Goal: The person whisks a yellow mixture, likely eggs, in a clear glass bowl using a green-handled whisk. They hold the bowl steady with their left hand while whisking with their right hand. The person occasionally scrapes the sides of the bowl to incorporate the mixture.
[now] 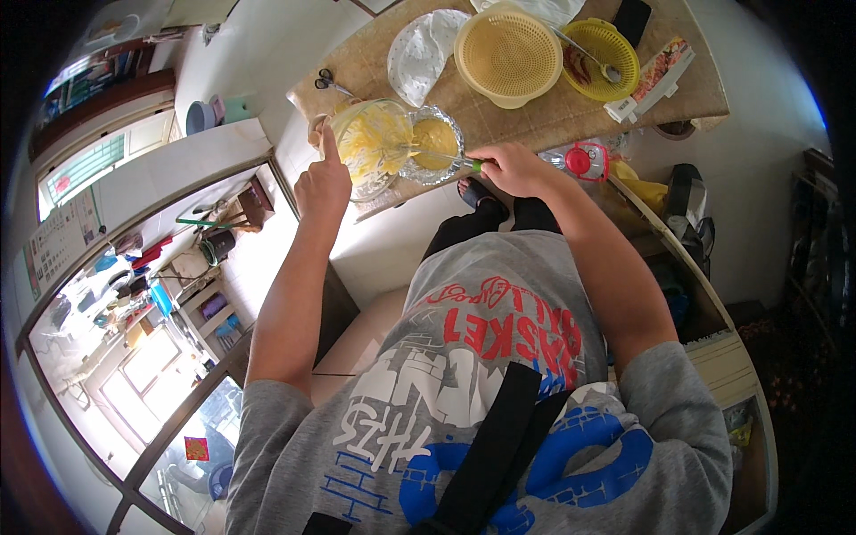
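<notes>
At the table's front edge my left hand (325, 174) grips a clear bowl (366, 147), tilted toward a round foil pan (432, 156); yellow batter coats the bowl's inside. My right hand (508, 168) grips the green handle (475, 165) of a utensil, possibly a whisk, whose far end reaches to the bowl's rim over the pan. Yellow batter (435, 135) lies in the pan, just right of the bowl. The utensil's tip is too small to make out clearly.
The tan table (691, 89) also holds black scissors (330, 82), a white cloth (419, 49), a cream colander (506, 53), a yellow basket (615, 67) with a spoon and a long box (646, 85). A red-capped bottle (578, 160) stands at right. A glazed partition (134, 232) is at left.
</notes>
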`<action>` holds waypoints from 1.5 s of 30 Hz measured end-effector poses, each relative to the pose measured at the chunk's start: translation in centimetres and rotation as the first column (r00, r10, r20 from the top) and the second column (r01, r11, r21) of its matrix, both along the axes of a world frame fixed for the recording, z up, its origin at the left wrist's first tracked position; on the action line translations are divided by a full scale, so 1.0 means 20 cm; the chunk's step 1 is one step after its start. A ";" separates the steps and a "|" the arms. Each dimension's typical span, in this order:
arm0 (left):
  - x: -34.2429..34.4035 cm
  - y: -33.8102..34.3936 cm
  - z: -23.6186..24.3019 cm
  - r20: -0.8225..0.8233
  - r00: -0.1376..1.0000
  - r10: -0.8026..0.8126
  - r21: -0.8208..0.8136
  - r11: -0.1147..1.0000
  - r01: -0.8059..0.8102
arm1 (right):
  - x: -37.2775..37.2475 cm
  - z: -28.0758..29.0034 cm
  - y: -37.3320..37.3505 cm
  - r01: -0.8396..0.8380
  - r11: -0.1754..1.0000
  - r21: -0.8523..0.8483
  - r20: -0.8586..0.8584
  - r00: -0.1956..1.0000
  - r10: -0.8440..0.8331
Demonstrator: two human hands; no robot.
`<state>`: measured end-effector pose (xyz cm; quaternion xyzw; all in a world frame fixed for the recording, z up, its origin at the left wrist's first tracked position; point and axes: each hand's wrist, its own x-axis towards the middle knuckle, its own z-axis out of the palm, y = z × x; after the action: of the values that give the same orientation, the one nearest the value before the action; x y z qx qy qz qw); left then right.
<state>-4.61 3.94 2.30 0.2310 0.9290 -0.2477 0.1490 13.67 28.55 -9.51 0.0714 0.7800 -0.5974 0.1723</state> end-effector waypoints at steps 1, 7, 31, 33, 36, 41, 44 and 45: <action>0.00 0.01 0.00 0.003 1.000 -0.006 -0.005 1.000 0.006 | -0.01 0.00 -0.01 0.024 0.999 0.048 -0.014 1.000 -0.024; 0.02 0.03 -0.01 -0.006 1.000 -0.027 0.017 0.999 0.027 | 0.02 -0.12 -0.02 0.003 0.989 0.150 -0.054 0.999 0.005; 0.01 0.02 0.01 0.004 1.000 0.014 0.018 1.000 -0.014 | 0.08 -0.13 -0.05 0.140 0.977 0.160 -0.225 0.969 -0.102; 0.00 0.02 0.01 -0.004 1.000 0.005 0.016 1.000 -0.005 | 0.08 -0.14 -0.06 0.166 0.962 0.218 -0.217 0.969 -0.118; -0.01 0.02 0.00 -0.007 1.000 0.001 0.020 1.000 -0.001 | 0.09 -0.17 -0.07 0.184 0.937 0.298 -0.248 0.962 -0.110; 0.00 0.03 0.00 -0.006 1.000 -0.001 0.023 1.000 0.001 | 0.08 -0.12 -0.05 0.060 0.961 0.271 -0.159 0.987 -0.017; -0.01 0.03 0.00 -0.005 1.000 0.000 0.014 1.000 0.001 | 0.08 -0.06 -0.05 0.069 0.963 0.260 -0.156 0.987 -0.029; -0.01 0.02 -0.01 -0.006 1.000 -0.003 0.015 1.000 0.003 | 0.08 -0.04 -0.05 0.081 0.962 0.260 -0.159 0.987 -0.040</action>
<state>-4.77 4.39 2.13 0.2327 0.9309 -0.2418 0.1441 15.26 27.50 -10.39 0.0720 0.8614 -0.4960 0.0828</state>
